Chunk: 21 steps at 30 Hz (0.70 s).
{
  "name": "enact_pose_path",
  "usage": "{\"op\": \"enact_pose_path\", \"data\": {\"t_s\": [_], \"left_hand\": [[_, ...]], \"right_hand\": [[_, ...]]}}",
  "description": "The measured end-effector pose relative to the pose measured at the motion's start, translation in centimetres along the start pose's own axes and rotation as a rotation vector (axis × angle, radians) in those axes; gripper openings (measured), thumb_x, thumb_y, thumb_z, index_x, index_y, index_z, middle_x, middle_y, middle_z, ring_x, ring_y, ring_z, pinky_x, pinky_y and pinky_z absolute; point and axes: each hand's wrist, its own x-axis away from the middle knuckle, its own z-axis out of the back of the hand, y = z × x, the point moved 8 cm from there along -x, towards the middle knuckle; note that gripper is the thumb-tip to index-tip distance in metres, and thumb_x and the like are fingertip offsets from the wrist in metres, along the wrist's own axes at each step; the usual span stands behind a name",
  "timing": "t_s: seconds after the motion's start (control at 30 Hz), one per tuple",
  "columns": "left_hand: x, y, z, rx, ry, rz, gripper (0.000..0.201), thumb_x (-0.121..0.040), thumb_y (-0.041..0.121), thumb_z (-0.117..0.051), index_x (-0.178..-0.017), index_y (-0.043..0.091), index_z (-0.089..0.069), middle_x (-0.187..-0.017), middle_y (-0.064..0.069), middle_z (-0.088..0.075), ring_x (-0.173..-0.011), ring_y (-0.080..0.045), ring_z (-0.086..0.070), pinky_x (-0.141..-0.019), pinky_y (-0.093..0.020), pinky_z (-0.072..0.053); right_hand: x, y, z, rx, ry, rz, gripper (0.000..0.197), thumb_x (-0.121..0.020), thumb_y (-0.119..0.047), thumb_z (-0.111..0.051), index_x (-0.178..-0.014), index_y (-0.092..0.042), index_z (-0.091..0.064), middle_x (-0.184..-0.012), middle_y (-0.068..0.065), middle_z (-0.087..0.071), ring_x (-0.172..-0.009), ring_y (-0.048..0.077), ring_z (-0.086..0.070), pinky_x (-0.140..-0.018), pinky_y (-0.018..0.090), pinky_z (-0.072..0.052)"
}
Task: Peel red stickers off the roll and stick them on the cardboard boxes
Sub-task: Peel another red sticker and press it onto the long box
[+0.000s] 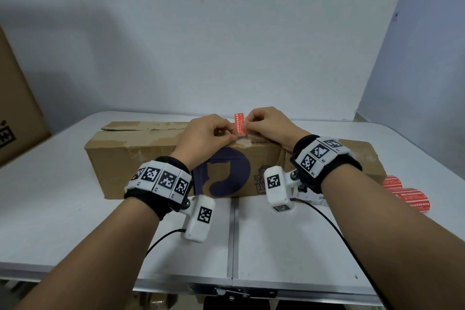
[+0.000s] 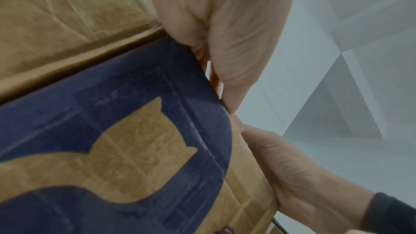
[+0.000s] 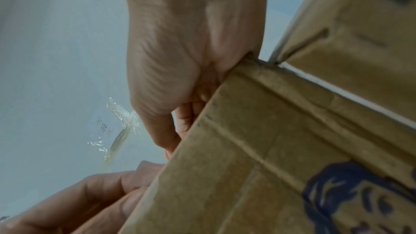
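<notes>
A long cardboard box (image 1: 141, 156) with a dark blue cat logo lies across the white table (image 1: 75, 221). Over its top front edge a red sticker (image 1: 239, 122) stands upright. My left hand (image 1: 232, 136) pinches the sticker's lower end against the box top. Curled fingers of my right hand (image 1: 249, 122) pinch its right side. A roll of red stickers (image 1: 409, 194) lies on the table at the right, partly behind my right forearm. In the wrist views the left hand (image 2: 225, 42) and the right hand (image 3: 180, 60) sit at the box edge (image 3: 270, 149); the sticker is almost hidden there.
A large cardboard carton (image 1: 15, 113) stands at the left edge of the table. A white wall (image 1: 226, 45) rises close behind the box. Black cables (image 1: 324, 219) trail from the wrist cameras over the near table. A white label (image 1: 312, 197) lies by the box.
</notes>
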Motion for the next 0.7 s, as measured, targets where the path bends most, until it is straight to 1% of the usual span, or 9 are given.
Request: {"op": "enact_pose_path", "data": {"t_s": [0.07, 0.2, 0.4, 0.47, 0.53, 0.6, 0.67, 0.7], "left_hand": [[-0.05, -0.04, 0.00, -0.003, -0.012, 0.002, 0.005, -0.077, 0.034, -0.071, -0.081, 0.031, -0.071, -0.087, 0.012, -0.067, -0.088, -0.009, -0.063, -0.084, -0.042, -0.052], [-0.05, 0.11, 0.02, -0.030, -0.021, 0.003, 0.006, -0.078, 0.033, -0.071, -0.083, 0.030, -0.072, -0.089, 0.011, -0.067, -0.089, -0.010, -0.062, -0.086, -0.041, -0.051], [-0.02, 0.13, -0.10, -0.060, -0.040, 0.020, 0.009, -0.079, 0.034, -0.069, -0.086, 0.030, -0.073, -0.091, 0.008, -0.068, -0.091, -0.010, -0.062, -0.086, -0.040, -0.050], [0.00, 0.28, -0.07, -0.073, -0.043, 0.022, 0.010, -0.079, 0.033, -0.069, -0.087, 0.029, -0.073, -0.092, 0.007, -0.069, -0.091, -0.011, -0.062, -0.087, -0.038, -0.050], [0.05, 0.47, -0.02, -0.088, -0.047, 0.023, 0.011, -0.080, 0.034, -0.069, -0.089, 0.028, -0.073, -0.092, 0.007, -0.069, -0.091, -0.011, -0.062, -0.088, -0.037, -0.049], [0.14, 0.62, 0.01, -0.099, -0.055, 0.024, 0.011, -0.081, 0.034, -0.069, -0.089, 0.029, -0.073, -0.092, 0.006, -0.070, -0.092, -0.012, -0.062, -0.088, -0.037, -0.049], [0.24, 0.73, 0.01, -0.114, -0.068, 0.026, 0.012, -0.080, 0.028, -0.065, -0.088, 0.032, -0.073, -0.093, 0.006, -0.070, -0.093, -0.013, -0.062, -0.088, -0.038, -0.049], [0.29, 0.77, 0.01, -0.121, -0.075, 0.027, 0.016, -0.080, 0.024, -0.062, -0.088, 0.033, -0.073, -0.094, 0.006, -0.070, -0.093, -0.014, -0.062, -0.088, -0.039, -0.049]], "right_hand": [[-0.06, -0.05, -0.02, 0.033, -0.002, 0.008, 0.010, -0.078, -0.018, -0.068, -0.084, -0.011, -0.072, -0.091, 0.005, -0.073, -0.082, 0.011, -0.062, -0.083, 0.029, -0.051], [0.03, -0.29, -0.22, 0.100, -0.016, 0.034, 0.010, -0.078, -0.018, -0.069, -0.085, -0.011, -0.072, -0.087, 0.000, -0.070, -0.082, 0.010, -0.061, -0.082, 0.028, -0.049], [0.36, -0.74, -0.49, 0.158, -0.059, 0.049, 0.018, -0.078, -0.019, -0.069, -0.090, -0.006, -0.071, -0.082, 0.000, -0.066, -0.078, 0.011, -0.057, -0.079, 0.029, -0.048], [0.38, -0.77, -0.56, 0.162, -0.063, 0.052, 0.018, -0.078, -0.021, -0.069, -0.090, -0.006, -0.071, -0.081, 0.000, -0.065, -0.075, 0.010, -0.056, -0.076, 0.027, -0.047], [0.37, -0.71, -0.57, 0.166, -0.061, 0.053, 0.019, -0.078, -0.022, -0.070, -0.088, -0.007, -0.071, -0.078, -0.001, -0.064, -0.071, 0.009, -0.054, -0.070, 0.022, -0.044], [0.37, -0.64, -0.60, 0.175, -0.061, 0.055, 0.018, -0.079, -0.022, -0.069, -0.088, -0.007, -0.070, -0.076, -0.002, -0.063, -0.070, 0.008, -0.054, -0.068, 0.021, -0.043], [0.38, -0.69, -0.67, 0.181, -0.064, 0.062, 0.016, -0.079, -0.022, -0.069, -0.087, -0.008, -0.069, -0.077, -0.002, -0.063, -0.069, 0.008, -0.054, -0.067, 0.020, -0.043], [0.36, -0.67, -0.69, 0.181, -0.064, 0.063, 0.015, -0.079, -0.021, -0.069, -0.088, -0.009, -0.069, -0.078, -0.002, -0.063, -0.069, 0.008, -0.054, -0.067, 0.020, -0.043]]}}
